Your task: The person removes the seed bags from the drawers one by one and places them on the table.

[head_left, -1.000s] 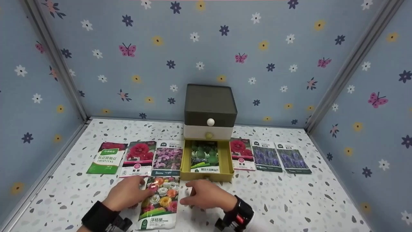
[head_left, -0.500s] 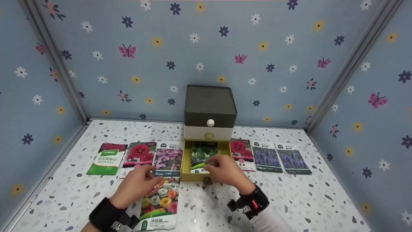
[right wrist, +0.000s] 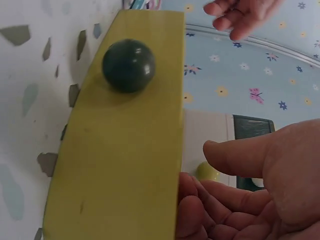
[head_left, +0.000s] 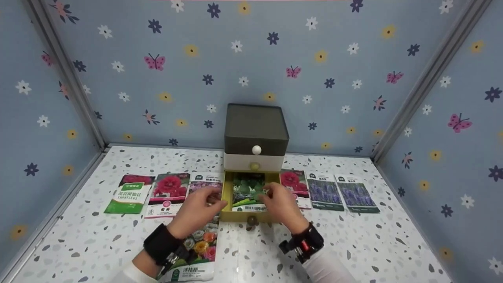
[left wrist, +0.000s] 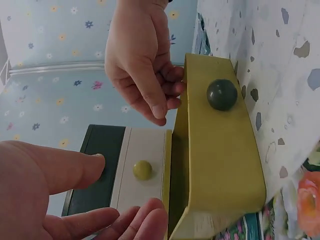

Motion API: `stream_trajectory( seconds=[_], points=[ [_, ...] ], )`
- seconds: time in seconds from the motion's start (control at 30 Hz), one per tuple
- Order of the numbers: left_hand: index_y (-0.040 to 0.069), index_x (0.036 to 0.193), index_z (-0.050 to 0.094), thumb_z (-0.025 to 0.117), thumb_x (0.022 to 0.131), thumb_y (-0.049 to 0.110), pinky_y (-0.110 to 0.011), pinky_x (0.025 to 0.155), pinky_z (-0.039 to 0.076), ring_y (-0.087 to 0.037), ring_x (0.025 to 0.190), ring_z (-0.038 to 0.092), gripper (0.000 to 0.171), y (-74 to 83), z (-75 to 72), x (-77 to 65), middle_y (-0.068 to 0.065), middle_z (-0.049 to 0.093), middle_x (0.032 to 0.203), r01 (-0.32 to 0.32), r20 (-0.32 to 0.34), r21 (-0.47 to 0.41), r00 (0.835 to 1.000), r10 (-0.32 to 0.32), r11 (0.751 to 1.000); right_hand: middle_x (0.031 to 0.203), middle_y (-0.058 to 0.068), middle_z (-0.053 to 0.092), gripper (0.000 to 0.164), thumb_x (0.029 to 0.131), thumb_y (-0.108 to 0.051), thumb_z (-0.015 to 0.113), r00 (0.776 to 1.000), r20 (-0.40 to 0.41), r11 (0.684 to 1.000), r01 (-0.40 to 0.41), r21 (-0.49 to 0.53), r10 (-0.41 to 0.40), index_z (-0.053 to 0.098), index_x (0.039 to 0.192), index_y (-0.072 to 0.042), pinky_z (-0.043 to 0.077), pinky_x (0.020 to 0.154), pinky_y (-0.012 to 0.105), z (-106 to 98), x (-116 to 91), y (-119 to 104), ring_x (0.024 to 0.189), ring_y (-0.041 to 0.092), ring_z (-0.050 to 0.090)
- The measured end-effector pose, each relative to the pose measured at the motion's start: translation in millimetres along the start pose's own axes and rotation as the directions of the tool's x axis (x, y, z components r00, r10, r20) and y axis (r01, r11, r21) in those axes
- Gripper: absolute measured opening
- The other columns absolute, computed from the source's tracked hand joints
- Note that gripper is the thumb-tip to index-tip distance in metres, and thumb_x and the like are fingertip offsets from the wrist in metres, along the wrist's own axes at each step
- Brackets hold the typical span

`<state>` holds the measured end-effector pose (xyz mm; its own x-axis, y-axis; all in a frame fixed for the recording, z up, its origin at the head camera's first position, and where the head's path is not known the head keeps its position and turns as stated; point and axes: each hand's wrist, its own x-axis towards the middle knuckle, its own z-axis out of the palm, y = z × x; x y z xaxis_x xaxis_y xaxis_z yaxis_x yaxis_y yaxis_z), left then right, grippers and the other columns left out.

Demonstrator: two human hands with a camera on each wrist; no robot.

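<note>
The olive-yellow drawer (head_left: 235, 217) of a small three-tier cabinet is pulled out, and a seed packet (head_left: 247, 186) with a green leafy picture lies inside it. My left hand (head_left: 199, 210) hovers at the drawer's left rim; in the left wrist view its thumb (left wrist: 75, 167) and fingers stand apart with nothing between them. On the other side, my right hand (head_left: 283, 206) reaches over the right rim, fingertips overlapping the packet's right edge. The right wrist view shows its thumb (right wrist: 230, 155) raised away from bent fingers at the drawer wall. Below my left wrist lies a packet with multicoloured blooms (head_left: 202, 251).
Left of the cabinet (head_left: 256, 124) lie a green-and-white packet (head_left: 127, 198), a red-flower packet (head_left: 169, 188) and a pink-flower packet (head_left: 202, 182). Right of it lie another red-flower packet (head_left: 294, 184) and two purple-flower packets (head_left: 325, 192). A patterned wall (head_left: 177, 106) stands behind.
My left hand has left the multicoloured-bloom packet and moved up and right to the drawer. My right hand has moved up from the table, over the drawer front, to its right side.
</note>
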<state>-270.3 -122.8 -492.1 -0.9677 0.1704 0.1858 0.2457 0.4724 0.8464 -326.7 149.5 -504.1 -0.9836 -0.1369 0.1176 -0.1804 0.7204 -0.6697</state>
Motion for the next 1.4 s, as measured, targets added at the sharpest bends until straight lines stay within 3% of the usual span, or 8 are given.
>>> stream_trajectory(
  seconds=[0.17, 0.4, 0.63, 0.83, 1.07, 1.3, 1.4],
  points=[
    [-0.003, 0.135, 0.072, 0.081, 0.102, 0.016, -0.05, 0.097, 0.062, -0.027, 0.107, 0.073, 0.038, 6.4, 17.9, 16.7, -0.016, 0.073, 0.121, -0.039, -0.003, 0.04, 0.999, 0.039, 0.998, 0.107, 0.009, 0.075, 0.039, 0.103, -0.016, 0.08, 0.997, -0.067, 0.998, 0.042, -0.057, -0.045, 0.071, 0.136, 0.002, 0.062, 0.086, 0.046, 5.9, 1.7, 4.7, 0.096, 0.026, 0.071],
    [-0.007, 0.134, 0.071, 0.079, 0.103, 0.016, -0.053, 0.095, 0.061, -0.031, 0.104, 0.071, 0.04, 6.9, 39.4, 37.5, -0.019, 0.073, 0.119, -0.025, 0.009, 0.123, 1.0, 0.024, 0.992, 0.113, 0.016, 0.074, 0.039, 0.101, -0.009, 0.078, 0.991, -0.097, 0.989, 0.085, -0.119, -0.097, 0.07, 0.136, 0.007, 0.061, 0.091, 0.052, 14.5, 1.5, 8.8, 0.103, 0.034, 0.071],
    [-0.012, 0.138, 0.066, 0.078, 0.103, 0.018, -0.058, 0.103, 0.058, -0.043, 0.119, 0.069, 0.047, 0.4, 56.5, 45.0, -0.028, 0.07, 0.131, 0.01, -0.011, 0.314, 1.0, -0.007, 0.949, 0.12, 0.019, 0.072, 0.039, 0.103, -0.008, 0.076, 0.985, -0.088, 0.977, 0.13, -0.167, -0.146, 0.068, 0.137, 0.008, 0.061, 0.096, 0.054, 20.1, 0.3, 10.6, 0.109, 0.037, 0.071],
    [-0.011, 0.115, 0.072, 0.081, 0.099, 0.013, -0.057, 0.082, 0.062, -0.04, 0.092, 0.071, 0.03, 2.4, 68.5, 45.8, -0.023, 0.071, 0.107, -0.044, -0.027, 0.451, 0.998, 0.063, 0.891, 0.118, 0.02, 0.072, 0.033, 0.102, -0.008, 0.076, 0.978, -0.096, 0.953, 0.152, -0.261, -0.183, 0.069, 0.131, 0.007, 0.061, 0.096, 0.055, 24.1, 0.3, 11.4, 0.109, 0.039, 0.072],
    [-0.002, 0.093, 0.071, 0.081, 0.098, 0.009, -0.05, 0.067, 0.06, -0.03, 0.072, 0.064, 0.015, 6.0, 75.5, 50.9, -0.013, 0.067, 0.084, -0.045, -0.018, 0.491, 0.998, 0.061, 0.87, 0.116, 0.023, 0.071, 0.04, 0.103, -0.011, 0.075, 0.984, -0.061, 0.936, 0.138, -0.324, -0.166, 0.066, 0.135, 0.011, 0.063, 0.091, 0.054, 25.5, -0.8, 8.8, 0.101, 0.04, 0.072],
    [0.006, 0.076, 0.062, 0.075, 0.097, 0.004, -0.044, 0.052, 0.051, -0.024, 0.058, 0.054, 0.025, 5.0, 81.2, 51.1, -0.01, 0.06, 0.073, -0.083, 0.027, 0.542, 0.996, 0.082, 0.836, 0.107, 0.02, 0.071, 0.029, 0.104, -0.01, 0.073, 0.982, -0.05, 0.924, 0.154, -0.349, -0.182, 0.068, 0.125, 0.009, 0.064, 0.087, 0.054, 29.3, -2.4, 9.1, 0.095, 0.039, 0.072],
    [0.004, 0.075, 0.063, 0.073, 0.098, 0.003, -0.047, 0.056, 0.055, -0.028, 0.06, 0.059, 0.025, 5.7, 81.7, 50.3, -0.012, 0.063, 0.073, -0.109, 0.043, 0.554, 0.994, 0.103, 0.825, 0.114, 0.023, 0.072, 0.041, 0.105, -0.011, 0.072, 0.985, -0.034, 0.927, 0.145, -0.346, -0.167, 0.064, 0.137, 0.014, 0.064, 0.091, 0.054, 30.5, -2.7, 8.3, 0.1, 0.04, 0.073]
  ],
)
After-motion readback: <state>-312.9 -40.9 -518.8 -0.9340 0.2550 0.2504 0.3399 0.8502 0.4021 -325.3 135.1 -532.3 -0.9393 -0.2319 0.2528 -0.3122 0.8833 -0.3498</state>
